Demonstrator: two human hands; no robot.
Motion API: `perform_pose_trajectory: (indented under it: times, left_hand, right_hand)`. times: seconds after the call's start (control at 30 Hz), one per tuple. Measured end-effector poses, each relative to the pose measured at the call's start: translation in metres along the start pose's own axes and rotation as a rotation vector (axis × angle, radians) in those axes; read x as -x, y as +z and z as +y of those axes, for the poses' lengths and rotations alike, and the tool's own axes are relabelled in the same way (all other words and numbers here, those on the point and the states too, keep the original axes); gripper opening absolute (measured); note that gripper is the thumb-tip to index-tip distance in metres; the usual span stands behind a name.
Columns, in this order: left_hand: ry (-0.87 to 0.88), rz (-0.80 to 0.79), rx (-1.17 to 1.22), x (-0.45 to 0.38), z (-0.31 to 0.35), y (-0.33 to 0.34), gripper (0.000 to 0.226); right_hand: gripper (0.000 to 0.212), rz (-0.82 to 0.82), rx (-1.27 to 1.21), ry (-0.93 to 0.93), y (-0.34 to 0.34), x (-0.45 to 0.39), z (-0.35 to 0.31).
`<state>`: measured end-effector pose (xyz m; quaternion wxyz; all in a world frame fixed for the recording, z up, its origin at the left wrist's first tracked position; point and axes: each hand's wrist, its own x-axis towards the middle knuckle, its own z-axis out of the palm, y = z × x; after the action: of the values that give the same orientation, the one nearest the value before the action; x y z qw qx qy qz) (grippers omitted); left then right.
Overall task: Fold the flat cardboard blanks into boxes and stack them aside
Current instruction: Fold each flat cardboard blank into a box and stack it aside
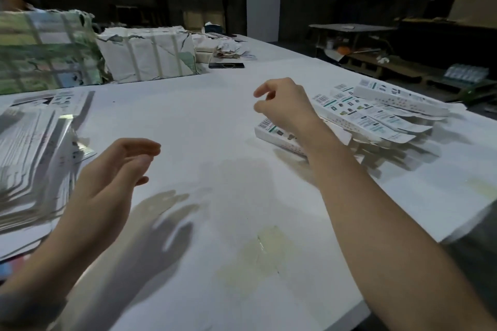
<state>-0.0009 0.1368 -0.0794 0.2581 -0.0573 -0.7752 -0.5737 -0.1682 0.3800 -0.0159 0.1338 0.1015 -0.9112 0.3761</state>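
Note:
A fanned pile of flat white cardboard blanks [32, 158] lies at the table's left edge. Several folded long white boxes [376, 113] with teal print lie heaped at the right. My left hand [113, 177] hovers above the table beside the blanks, fingers relaxed, holding nothing. My right hand [282, 107] is raised over the near end of the box heap with fingers loosely curled and nothing in it. It hides part of the nearest box [269, 130].
The white table [215, 121] stretches ahead. Two paper-wrapped bundles [148, 54] stand at the back left, with a black phone [226, 65] and paper scraps behind them. A yellowish stain marks the near table. Dark shelves and pallets stand beyond the right edge.

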Motion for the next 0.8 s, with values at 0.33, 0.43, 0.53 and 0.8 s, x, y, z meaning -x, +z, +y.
perform_pose_trajectory:
  times: [0.33,0.43,0.53,0.8]
  left_hand:
    - [0.352,0.373,-0.953,-0.014,0.024,-0.047,0.024]
    - [0.023,0.412,-1.267,-0.021,0.024,-0.077,0.040]
    - [-0.531,0.306,-1.321,-0.019,0.020,-0.103,0.059]
    - [-0.377,0.204,-1.366,-0.018,0.010,-0.094,0.042]
  right_hand:
    - [0.018,-0.489,-0.473,-0.493,0.059,0.072,-0.066]
    - [0.021,-0.520,-0.476,-0.524,0.068,0.078,-0.068]
    - [0.021,-0.549,-0.457,-0.548,0.075,0.085,-0.069]
    - [0.020,-0.582,-0.452,-0.564,0.084,0.095,-0.072]
